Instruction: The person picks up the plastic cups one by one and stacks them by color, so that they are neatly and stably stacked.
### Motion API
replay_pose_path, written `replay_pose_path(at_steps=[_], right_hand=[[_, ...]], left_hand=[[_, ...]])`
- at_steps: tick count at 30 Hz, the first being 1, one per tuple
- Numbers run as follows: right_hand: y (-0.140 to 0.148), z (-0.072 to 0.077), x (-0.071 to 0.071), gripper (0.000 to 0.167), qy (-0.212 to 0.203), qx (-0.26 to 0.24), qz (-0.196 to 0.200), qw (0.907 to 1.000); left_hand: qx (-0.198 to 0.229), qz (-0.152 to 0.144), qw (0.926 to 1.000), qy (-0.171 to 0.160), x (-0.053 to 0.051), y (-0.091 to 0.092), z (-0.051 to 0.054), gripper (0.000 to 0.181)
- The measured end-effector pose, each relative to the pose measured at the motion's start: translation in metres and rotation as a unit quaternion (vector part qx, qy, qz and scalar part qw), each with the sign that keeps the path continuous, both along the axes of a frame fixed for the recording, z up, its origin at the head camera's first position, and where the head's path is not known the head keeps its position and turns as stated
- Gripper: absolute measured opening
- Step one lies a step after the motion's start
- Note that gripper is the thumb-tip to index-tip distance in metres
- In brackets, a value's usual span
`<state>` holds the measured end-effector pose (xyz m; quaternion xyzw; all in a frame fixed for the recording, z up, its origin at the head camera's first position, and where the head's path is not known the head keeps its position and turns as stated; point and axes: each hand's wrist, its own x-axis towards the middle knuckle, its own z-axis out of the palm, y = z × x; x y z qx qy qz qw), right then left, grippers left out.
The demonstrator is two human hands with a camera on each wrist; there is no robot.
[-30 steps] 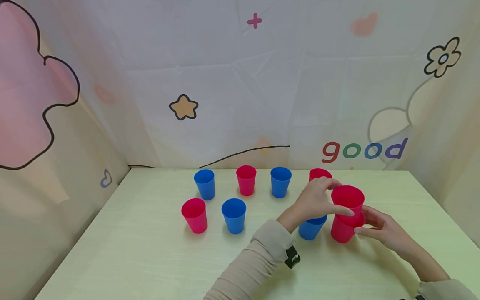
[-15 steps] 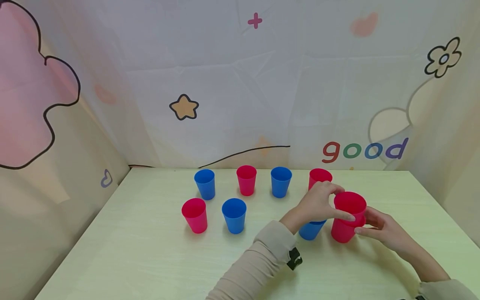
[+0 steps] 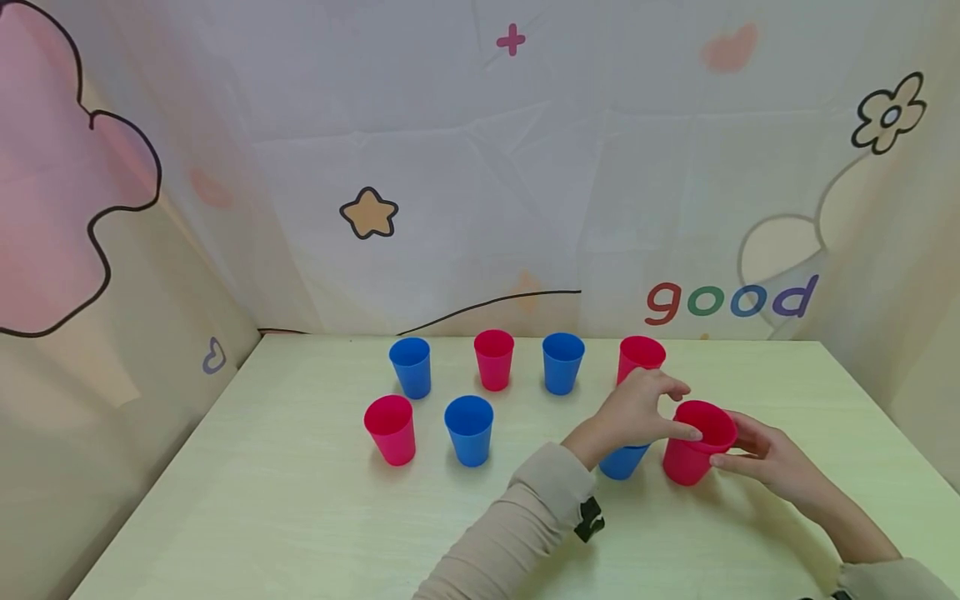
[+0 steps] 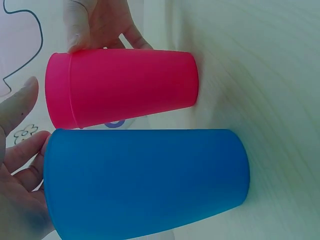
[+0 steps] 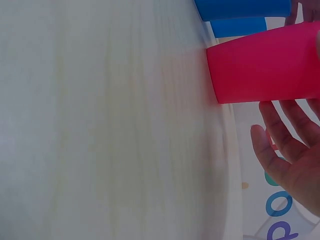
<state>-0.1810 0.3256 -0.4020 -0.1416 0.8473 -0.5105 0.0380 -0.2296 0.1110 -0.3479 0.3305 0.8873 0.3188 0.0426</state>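
Note:
Two nested red cups (image 3: 686,467) stand upright on the table at the right; the inner one shows as a band above the outer rim in the left wrist view. My right hand (image 3: 783,467) holds the stack from its right side, thumb in front and fingers behind. Over the left side of the rim, my left hand (image 3: 630,408) has its thumb and fingers spread, and in the left wrist view they stand apart from the red wall. Below its palm is a blue cup (image 4: 145,180), partly hidden in the head view. Behind the left hand stands another red cup (image 3: 640,354).
To the left, red and blue cups stand upright in two rows: a blue cup (image 3: 411,368), a red cup (image 3: 494,362) and a blue cup (image 3: 562,367) at the back, a red cup (image 3: 392,432) and a blue cup (image 3: 469,433) in front. A printed curtain (image 3: 450,167) hangs behind the table (image 3: 262,500).
The upper red cup has sunk down into the lower one. My left hand has moved down with it and its fingers have come away. The right hand has stayed in place.

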Motion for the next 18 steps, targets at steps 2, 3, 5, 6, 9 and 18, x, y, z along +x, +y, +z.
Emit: replay_pose_path(at_steps=[2, 3, 5, 6, 9, 18], right_hand=[[0.000, 0.000, 0.000, 0.059, 0.001, -0.001, 0.001, 1.0000], [-0.001, 0.000, 0.000, 0.059, 0.002, -0.001, 0.002, 1.0000], [-0.001, 0.000, 0.000, 0.058, 0.002, -0.001, 0.003, 1.0000], [-0.001, 0.000, 0.000, 0.058, 0.002, -0.002, 0.003, 1.0000], [0.000, 0.000, 0.000, 0.058, 0.002, -0.002, 0.003, 1.0000], [0.000, -0.001, 0.000, 0.058, 0.000, 0.002, -0.003, 1.0000]], left_hand=[[-0.001, 0.000, 1.0000, 0.002, 0.000, -0.001, 0.000, 0.056], [-0.002, 0.000, 1.0000, 0.004, 0.000, -0.001, 0.000, 0.055], [-0.002, -0.001, 1.0000, 0.006, 0.001, -0.003, 0.000, 0.055], [-0.001, -0.003, 1.0000, 0.009, 0.001, -0.004, 0.000, 0.055], [0.007, -0.008, 0.9997, 0.021, 0.002, -0.008, -0.001, 0.054], [0.021, -0.021, 0.9969, 0.073, 0.007, -0.024, 0.000, 0.048]])
